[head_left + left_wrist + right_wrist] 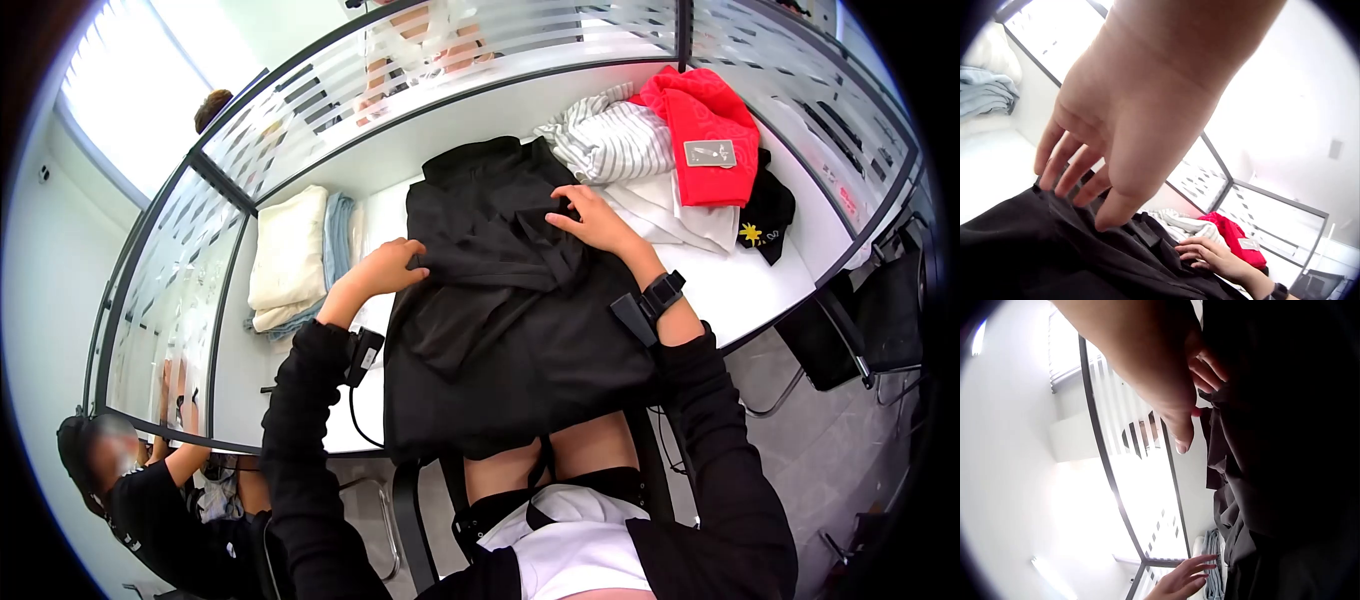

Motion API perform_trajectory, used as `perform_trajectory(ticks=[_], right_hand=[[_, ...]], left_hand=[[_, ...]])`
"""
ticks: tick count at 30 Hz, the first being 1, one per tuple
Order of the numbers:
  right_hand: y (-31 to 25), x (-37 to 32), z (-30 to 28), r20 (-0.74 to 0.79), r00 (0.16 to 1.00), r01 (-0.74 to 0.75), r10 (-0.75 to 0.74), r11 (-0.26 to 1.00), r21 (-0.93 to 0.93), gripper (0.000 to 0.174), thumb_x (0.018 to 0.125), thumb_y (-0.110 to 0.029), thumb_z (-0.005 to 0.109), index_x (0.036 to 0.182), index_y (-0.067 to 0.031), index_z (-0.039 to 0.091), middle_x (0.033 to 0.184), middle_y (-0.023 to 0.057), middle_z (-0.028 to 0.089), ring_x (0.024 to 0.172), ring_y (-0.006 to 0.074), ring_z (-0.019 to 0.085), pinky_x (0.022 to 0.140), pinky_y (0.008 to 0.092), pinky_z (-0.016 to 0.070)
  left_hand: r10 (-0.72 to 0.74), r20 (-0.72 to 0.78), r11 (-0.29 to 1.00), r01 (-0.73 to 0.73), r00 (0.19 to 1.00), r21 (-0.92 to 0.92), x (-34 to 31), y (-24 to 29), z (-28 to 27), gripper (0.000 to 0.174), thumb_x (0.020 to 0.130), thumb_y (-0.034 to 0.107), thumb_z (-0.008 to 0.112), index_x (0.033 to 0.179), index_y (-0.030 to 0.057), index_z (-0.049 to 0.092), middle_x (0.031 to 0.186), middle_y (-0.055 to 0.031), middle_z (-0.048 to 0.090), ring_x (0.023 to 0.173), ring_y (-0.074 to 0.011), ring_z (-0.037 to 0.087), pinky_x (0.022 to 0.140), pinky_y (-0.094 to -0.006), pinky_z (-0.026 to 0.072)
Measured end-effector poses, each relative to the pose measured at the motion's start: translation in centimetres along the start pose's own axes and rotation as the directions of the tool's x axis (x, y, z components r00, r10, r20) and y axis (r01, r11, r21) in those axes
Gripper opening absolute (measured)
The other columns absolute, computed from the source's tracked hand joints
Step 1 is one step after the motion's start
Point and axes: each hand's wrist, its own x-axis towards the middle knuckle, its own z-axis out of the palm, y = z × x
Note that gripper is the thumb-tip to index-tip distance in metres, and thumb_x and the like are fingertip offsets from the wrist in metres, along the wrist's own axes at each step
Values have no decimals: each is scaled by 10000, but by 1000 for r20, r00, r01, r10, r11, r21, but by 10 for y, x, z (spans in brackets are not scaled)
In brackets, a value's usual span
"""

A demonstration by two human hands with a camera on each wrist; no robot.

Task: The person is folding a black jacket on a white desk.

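From my end, the largest thing I have in view is the white table [735, 290], with a striped glass partition [440, 75] standing around its far side and ends. The black garment [520, 340] lies in the middle of the table, collar at the far end, cloth bunched across its middle, bottom reaching the near edge.

Right of the black garment's upper part I see a heap: a striped garment [610, 135], a red garment [710, 110] partly over a white garment [670, 212], and a black cloth [768, 205] with a yellow flower print at the outer side. Left of the black garment sits a folded cream stack [288, 245], with blue folded cloth [338, 235] beside and under it.

My left hand [385, 268] is over the black garment's left side, fingers apart and loosely bent, fingertips down at the cloth. My right hand [597, 222] is over its upper right part, fingers slightly bent, thumb held apart. Both are fairly wide and neither grips the cloth; I cannot tell how firmly either one touches it.

A black wristband [663, 293] circles the right wrist, and a grey tag [710, 153] lies on the red garment.
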Motion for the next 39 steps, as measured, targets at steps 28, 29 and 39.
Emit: perform_trajectory(ticks=[28, 29, 39], right_hand=[[-4, 9, 11, 22, 976, -179, 216, 743, 645, 266, 770, -79, 683, 1008, 6, 603, 976, 48, 615, 923, 107, 567, 818, 231, 440], [-1, 9, 11, -17, 975, -144, 222, 688, 711, 321, 743, -69, 710, 1028, 1, 580, 1002, 49, 597, 944, 118, 558, 841, 231, 430], [-27, 1, -37, 198, 980, -192, 33, 448, 873, 553, 716, 48, 601, 1238, 10, 424, 1151, 114, 538, 996, 143, 521, 897, 247, 405]], left_hand=[[-156, -391, 865, -66, 907, -497, 2, -30, 78, 627, 694, 285, 746, 1230, 102, 476, 1357, -167, 323, 1279, -343, 294, 1038, -388, 303], [-144, -370, 876, -57, 918, -480, -2, -29, 76, 650, 679, 288, 758, 1234, 107, 472, 1358, -164, 321, 1283, -342, 286, 1039, -388, 302], [4, -427, 925, -166, 904, -342, -16, -15, 55, 199, 640, 5, 594, 827, 47, 539, 906, -80, 509, 915, -262, 518, 799, -337, 434]])
